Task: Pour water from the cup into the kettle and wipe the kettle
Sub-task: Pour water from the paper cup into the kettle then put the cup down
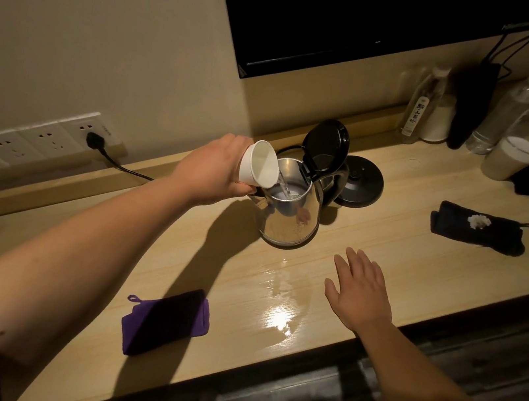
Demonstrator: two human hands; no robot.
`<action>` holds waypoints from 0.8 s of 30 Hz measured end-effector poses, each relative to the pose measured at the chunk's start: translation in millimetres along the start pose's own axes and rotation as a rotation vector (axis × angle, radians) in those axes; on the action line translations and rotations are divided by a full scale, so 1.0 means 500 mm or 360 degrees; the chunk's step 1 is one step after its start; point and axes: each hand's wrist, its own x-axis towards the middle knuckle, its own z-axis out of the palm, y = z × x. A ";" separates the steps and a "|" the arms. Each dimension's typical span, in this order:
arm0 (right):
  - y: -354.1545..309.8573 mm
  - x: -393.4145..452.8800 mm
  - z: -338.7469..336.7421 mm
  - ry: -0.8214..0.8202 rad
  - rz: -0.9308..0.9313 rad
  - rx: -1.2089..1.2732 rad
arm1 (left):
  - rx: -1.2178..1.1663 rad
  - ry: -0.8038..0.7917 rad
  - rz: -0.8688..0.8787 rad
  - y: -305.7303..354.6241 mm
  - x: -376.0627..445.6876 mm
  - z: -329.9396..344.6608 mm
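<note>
Dim, warm light from above me; glare shines on the wet tabletop (279, 317), my left arm (80, 258) throws a hard shadow, edges bend.

This looks like a hotel room or a small bedroom rather than a kitchen. A long pale wood-grain worktop (391, 220) runs along a plain beige wall under a dark flat screen (354, 17), with a strip of wall sockets (33, 143) set just above its back ledge. On it stand an electric kettle (290, 211) beside its round base (361, 182), some clear plastic bottles (512, 111) and folded cloths, all dimly lit by warm light.
</note>
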 end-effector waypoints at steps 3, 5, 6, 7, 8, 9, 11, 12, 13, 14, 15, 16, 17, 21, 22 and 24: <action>-0.001 0.000 -0.001 0.0007 -0.0001 0.0012 | 0.0015 -0.0005 0.0008 -0.002 0.003 0.000; -0.001 0.000 -0.001 0.0000 -0.0003 0.0009 | 0.0015 -0.0009 0.0009 -0.003 0.006 -0.001; -0.001 0.000 -0.002 0.0002 -0.0005 0.0009 | 0.0020 -0.0010 0.0010 -0.003 0.006 -0.001; -0.001 0.000 -0.001 0.0004 -0.0005 0.0011 | 0.0026 -0.0008 0.0013 -0.003 0.006 -0.002; -0.001 0.000 -0.001 0.0004 -0.0004 0.0012 | 0.0030 -0.0004 0.0016 -0.002 0.006 -0.002; 0.000 0.000 -0.001 0.0002 -0.0004 0.0012 | 0.0030 0.0000 0.0019 -0.001 0.007 -0.003; 0.000 0.000 0.000 0.0002 -0.0005 0.0018 | 0.0030 0.0002 0.0024 -0.001 0.008 -0.005; -0.001 -0.001 0.000 0.0004 -0.0005 0.0027 | 0.0036 -0.0002 0.0027 0.000 0.009 -0.005; -0.001 -0.001 0.000 0.0006 -0.0006 0.0036 | 0.0045 -0.0008 0.0032 -0.001 0.010 -0.006; -0.001 -0.001 0.000 0.0008 -0.0008 0.0042 | 0.0056 -0.0013 0.0036 -0.001 0.012 -0.006; -0.001 0.000 0.000 0.0009 -0.0008 0.0046 | 0.0065 -0.0016 0.0038 -0.001 0.013 -0.006; 0.000 0.000 0.000 0.0011 -0.0009 0.0047 | 0.0075 -0.0016 0.0037 -0.002 0.013 -0.007; 0.000 0.000 0.000 0.0012 -0.0010 0.0048 | 0.0086 -0.0015 0.0037 -0.002 0.014 -0.008; 0.000 -0.001 0.000 0.0017 -0.0010 0.0055 | 0.0117 -0.0016 0.0046 -0.001 0.015 -0.011; 0.000 -0.002 0.000 0.0021 -0.0009 0.0055 | 0.0119 -0.0018 0.0049 0.000 0.015 -0.013; 0.000 -0.002 -0.001 0.0023 -0.0011 0.0053 | 0.0129 -0.0016 0.0066 0.002 0.017 -0.014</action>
